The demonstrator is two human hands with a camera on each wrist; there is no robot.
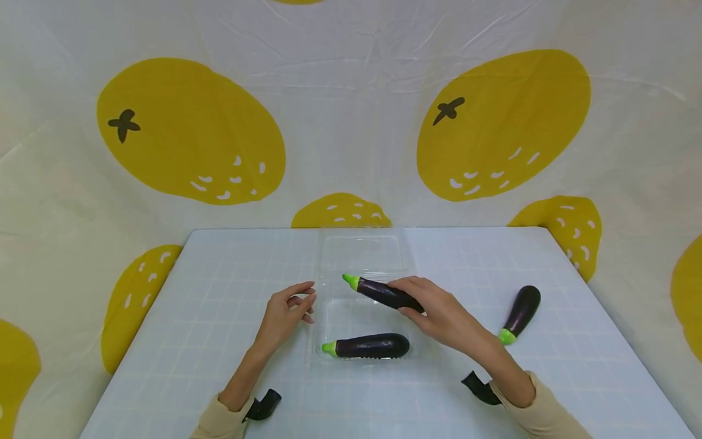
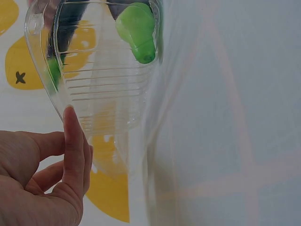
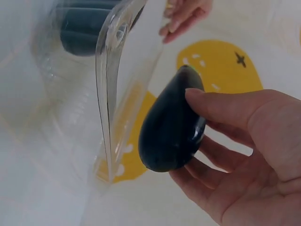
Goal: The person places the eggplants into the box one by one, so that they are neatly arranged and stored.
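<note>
My right hand (image 1: 441, 311) grips a dark purple eggplant (image 1: 384, 294) by its thick end, between thumb and fingers. Its bright green stem points left, above the clear plastic container (image 1: 362, 318). Inside the container, along its near side, lies a second eggplant (image 1: 373, 346), also with its green stem to the left. My left hand (image 1: 282, 317) is at the container's left edge, holding nothing, with fingers loosely bent; in the left wrist view a fingertip is right at the rim. The right wrist view shows the held eggplant (image 3: 171, 125) beside the container wall.
A third eggplant (image 1: 523, 311) lies on the right of the white table (image 1: 219, 341), stem toward me. The container's clear lid (image 1: 362, 253) lies opened back toward the table's far edge. Behind hangs a sheet (image 1: 351, 122) with yellow fruit shapes.
</note>
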